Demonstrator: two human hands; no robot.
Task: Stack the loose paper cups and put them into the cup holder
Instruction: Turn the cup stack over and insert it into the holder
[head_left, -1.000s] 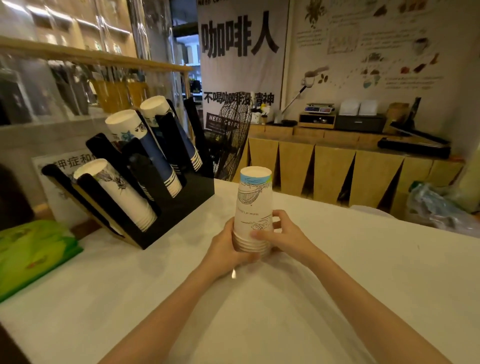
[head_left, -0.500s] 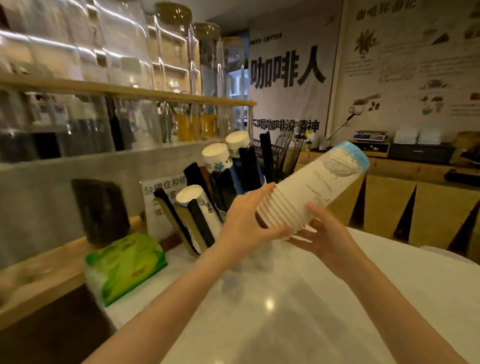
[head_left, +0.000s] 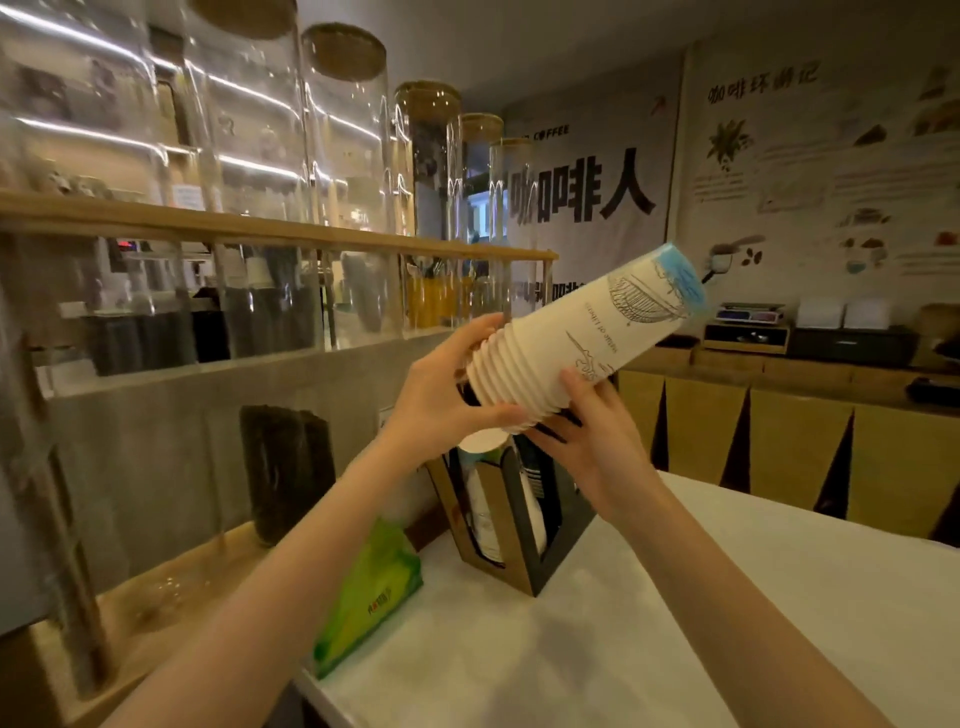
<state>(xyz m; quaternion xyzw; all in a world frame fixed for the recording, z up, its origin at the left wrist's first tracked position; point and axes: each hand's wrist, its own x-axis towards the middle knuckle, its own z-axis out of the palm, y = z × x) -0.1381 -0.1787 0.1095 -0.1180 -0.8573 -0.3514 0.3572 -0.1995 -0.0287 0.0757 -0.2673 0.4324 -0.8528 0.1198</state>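
I'm tilting the cup stack (head_left: 582, 343) further than half a second ago, rims now just above the cup holder (head_left: 519, 525), so insertion is close. Wooden shelf (head_left: 280, 234) is crowding left of the holder; table (head_left: 727, 597) is lying open right of it. My left hand (head_left: 441, 400) is wrapping the rims, right hand (head_left: 592, 441) cupping underneath.
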